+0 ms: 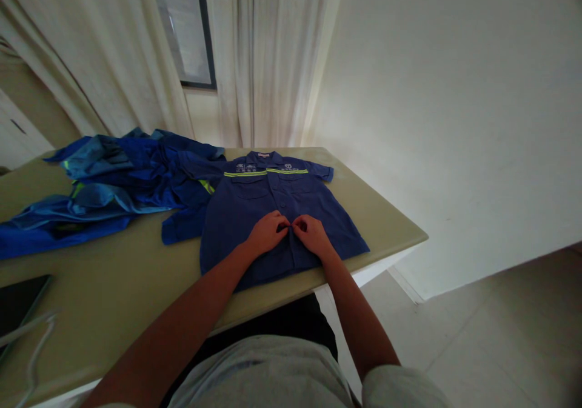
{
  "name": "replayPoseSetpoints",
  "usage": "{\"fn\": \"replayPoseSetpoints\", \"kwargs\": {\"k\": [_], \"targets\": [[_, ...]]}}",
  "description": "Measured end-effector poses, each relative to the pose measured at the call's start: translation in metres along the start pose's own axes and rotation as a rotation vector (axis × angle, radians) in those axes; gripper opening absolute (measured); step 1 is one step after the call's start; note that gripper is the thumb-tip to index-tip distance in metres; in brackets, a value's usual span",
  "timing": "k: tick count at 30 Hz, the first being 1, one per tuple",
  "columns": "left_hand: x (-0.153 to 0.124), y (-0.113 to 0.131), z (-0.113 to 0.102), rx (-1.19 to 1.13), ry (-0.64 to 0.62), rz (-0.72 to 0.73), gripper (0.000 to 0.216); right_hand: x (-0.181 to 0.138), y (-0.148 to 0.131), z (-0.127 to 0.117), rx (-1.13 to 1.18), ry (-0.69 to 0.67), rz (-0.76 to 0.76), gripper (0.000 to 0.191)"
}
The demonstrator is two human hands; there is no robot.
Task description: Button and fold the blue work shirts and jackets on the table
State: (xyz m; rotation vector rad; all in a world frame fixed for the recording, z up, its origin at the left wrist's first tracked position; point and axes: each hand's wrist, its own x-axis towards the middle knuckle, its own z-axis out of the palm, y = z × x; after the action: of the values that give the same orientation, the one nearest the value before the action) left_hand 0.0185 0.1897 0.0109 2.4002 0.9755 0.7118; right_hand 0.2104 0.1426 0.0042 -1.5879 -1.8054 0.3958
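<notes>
Dark blue short-sleeved work shirt (273,214) with yellow-green reflective stripes lies flat under both hands. Left hand (267,232) and right hand (310,233) pinch its front placket between closed fingertips, which nearly touch. Beyond the left fingers sits a heap of crumpled blue garments (109,183) on the beige table (118,287).

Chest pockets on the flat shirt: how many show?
2: left pocket and right pocket, under the yellow stripe, beyond both hands. None appear hidden.
</notes>
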Motion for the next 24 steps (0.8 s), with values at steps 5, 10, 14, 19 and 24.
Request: {"fn": "replayPoseSetpoints", "kwargs": {"k": [5, 10, 14, 19, 24], "targets": [[-0.002, 0.005, -0.001, 0.037, 0.023, -0.008, 0.024, -0.001, -0.002, -0.002, 0.028, -0.012, -0.02, 0.013], [0.0, 0.005, -0.002, 0.101, -0.009, -0.058, 0.025, -0.001, -0.003, -0.003, 0.031, -0.029, -0.019, 0.013], [-0.002, 0.012, -0.005, 0.247, -0.017, -0.032, 0.021, -0.001, -0.005, -0.004, 0.011, -0.038, -0.067, 0.013], [-0.008, 0.022, -0.001, 0.38, 0.007, 0.01, 0.025, -0.001, -0.008, -0.007, -0.017, -0.053, -0.101, 0.012], [-0.006, 0.019, 0.006, 0.284, 0.0, -0.038, 0.017, -0.002, -0.008, -0.006, -0.026, -0.025, -0.14, 0.011]]}}
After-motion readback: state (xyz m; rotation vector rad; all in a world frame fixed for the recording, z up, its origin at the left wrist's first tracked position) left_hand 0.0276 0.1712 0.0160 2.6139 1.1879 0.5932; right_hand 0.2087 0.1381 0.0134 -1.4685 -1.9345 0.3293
